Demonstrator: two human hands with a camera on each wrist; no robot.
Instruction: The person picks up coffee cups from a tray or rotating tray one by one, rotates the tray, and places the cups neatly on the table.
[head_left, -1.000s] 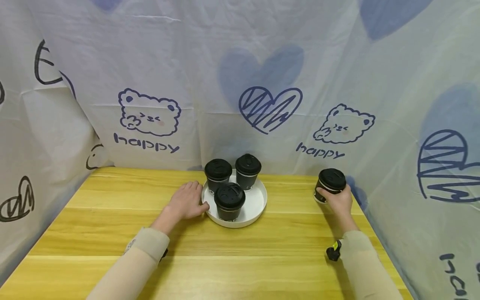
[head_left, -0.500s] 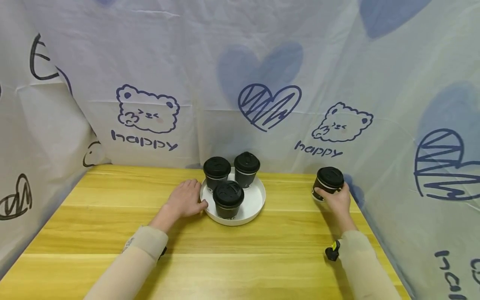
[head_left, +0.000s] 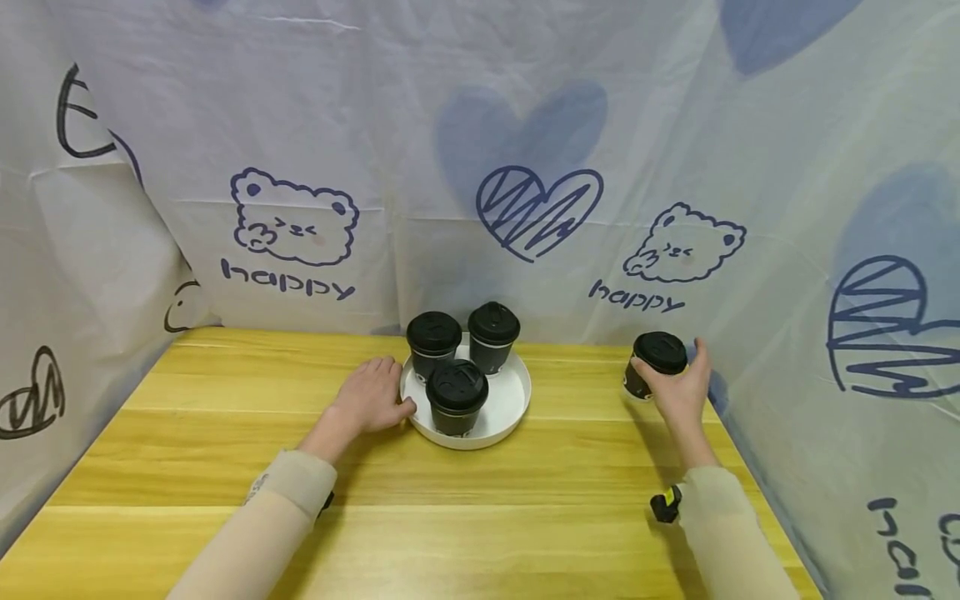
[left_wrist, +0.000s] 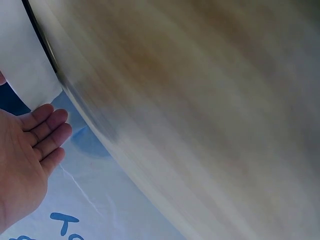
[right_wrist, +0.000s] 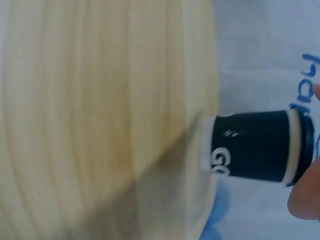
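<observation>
Three dark paper coffee cups with black lids stand upright on a round white tray (head_left: 512,400): a front cup (head_left: 456,417), a back left cup (head_left: 433,335) and a back right cup (head_left: 494,327). Against the tray's left rim rests my left hand (head_left: 369,397); its fingers (left_wrist: 52,142) look relaxed beside the white wall. A fourth coffee cup (head_left: 660,353) stands upright at the table's far right. Around it my right hand (head_left: 683,393) is spread, the index finger clear of the lid and the thumb (right_wrist: 306,197) close to the lid's edge. Contact there cannot be told.
The wooden table (head_left: 450,517) ends at a printed cloth (head_left: 420,167) hanging behind it and along both sides. The right cup stands near the back edge and right cloth. A small black device (head_left: 665,505) sits at my right wrist.
My right hand's fingers have spread away from the right cup, which they gripped before. The left hand and the tray with its cups stay in place; the head view shifts slightly.
</observation>
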